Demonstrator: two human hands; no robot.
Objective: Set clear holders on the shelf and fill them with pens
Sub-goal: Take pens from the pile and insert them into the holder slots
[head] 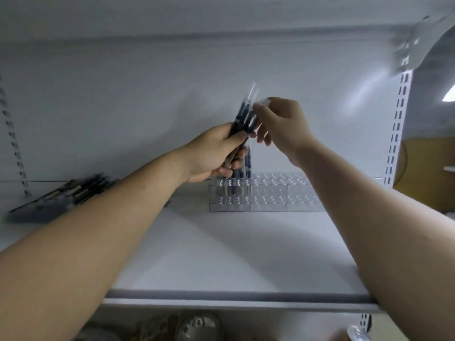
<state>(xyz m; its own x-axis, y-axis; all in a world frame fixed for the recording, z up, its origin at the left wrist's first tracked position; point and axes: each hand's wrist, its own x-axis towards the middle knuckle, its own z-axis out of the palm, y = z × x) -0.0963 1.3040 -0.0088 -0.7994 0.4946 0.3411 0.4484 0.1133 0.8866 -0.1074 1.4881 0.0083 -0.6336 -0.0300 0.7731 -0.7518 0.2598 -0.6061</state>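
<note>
Pens (242, 121), light, stiff and probably slick, stand bunched at frame centre, gripped by left hand (214, 153) above clear holders (283, 195); right hand (283, 124) pinches one by its top, a sensible hold.

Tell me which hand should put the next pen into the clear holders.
Right, probably. The right hand pinches one pen at its top, while the left hand grips the whole pen bundle. Empty holes in the clear holders also lie toward the right.

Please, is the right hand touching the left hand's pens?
Touching; head view shows the right hand pinching the pens the left hand grips.
</note>
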